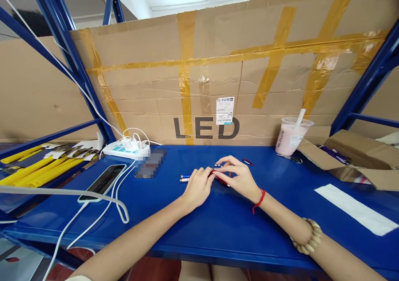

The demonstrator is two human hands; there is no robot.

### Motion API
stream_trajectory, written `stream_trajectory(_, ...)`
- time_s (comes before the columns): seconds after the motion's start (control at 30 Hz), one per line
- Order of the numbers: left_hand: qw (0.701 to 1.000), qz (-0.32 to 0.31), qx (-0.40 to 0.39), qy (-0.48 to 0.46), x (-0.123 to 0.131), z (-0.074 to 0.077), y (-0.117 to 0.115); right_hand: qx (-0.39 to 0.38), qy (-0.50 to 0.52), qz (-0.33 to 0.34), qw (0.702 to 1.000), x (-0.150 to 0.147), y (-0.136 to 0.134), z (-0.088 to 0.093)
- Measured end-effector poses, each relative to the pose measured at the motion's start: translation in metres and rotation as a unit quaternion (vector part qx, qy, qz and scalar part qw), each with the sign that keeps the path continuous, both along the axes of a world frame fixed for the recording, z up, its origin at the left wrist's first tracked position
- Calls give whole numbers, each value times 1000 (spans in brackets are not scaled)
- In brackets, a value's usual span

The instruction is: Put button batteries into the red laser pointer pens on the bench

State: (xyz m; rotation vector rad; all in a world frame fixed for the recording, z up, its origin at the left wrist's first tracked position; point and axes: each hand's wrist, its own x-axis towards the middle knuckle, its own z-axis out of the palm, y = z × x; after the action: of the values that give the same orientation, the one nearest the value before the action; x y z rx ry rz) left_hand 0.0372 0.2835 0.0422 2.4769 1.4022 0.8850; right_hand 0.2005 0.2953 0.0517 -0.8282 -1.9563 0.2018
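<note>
My left hand (pixel 199 186) rests low over the blue tabletop, its fingers closed on the upper end of a slim dark red object (pixel 222 182). My hands hide part of that object, so its exact kind is unclear. From the right, my right hand (pixel 239 176) reaches in with thumb and fingers curled together at the same end. Whatever is between those fingertips is too small to name. Just left of my left hand lie a blue and a silver pen-like stick (pixel 184 180), partly covered by it. A small red carabiner (pixel 248 162) lies beyond my right hand.
A lidded cup of pink drink (pixel 289 137) stands at back right, near an open cardboard box (pixel 352 160) and a white paper strip (pixel 355 208). Left are a phone (pixel 102 183), loose white cables, a power strip (pixel 126 149) and yellow-handled tools (pixel 46 171). Cardboard (pixel 149 94) walls the back.
</note>
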Motion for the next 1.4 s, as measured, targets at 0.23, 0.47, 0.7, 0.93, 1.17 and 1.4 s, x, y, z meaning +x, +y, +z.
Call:
stream_trajectory(0.23,999,-1,19,28,0,-1,0,-60,-34,-16,998,2,0,1)
stream_trajectory(0.47,999,36,1,8,0,2,0,-94,-90,-160,978,18,18,-1)
stream_trajectory(0.7,999,21,-28,-24,2,5,-3,-121,-244,-204,940,30,33,-20)
stream_trajectory(0.93,997,8,-53,-55,2,4,-6,-132,-240,-210,939,28,30,-16)
stream_trajectory(1.17,997,-1,-68,-45,2,7,-10,-139,-226,-186,946,28,33,-15)
stream_trajectory(1.4,997,6,-71,-35,3,7,-10,-157,-199,-183,950,30,33,-16)
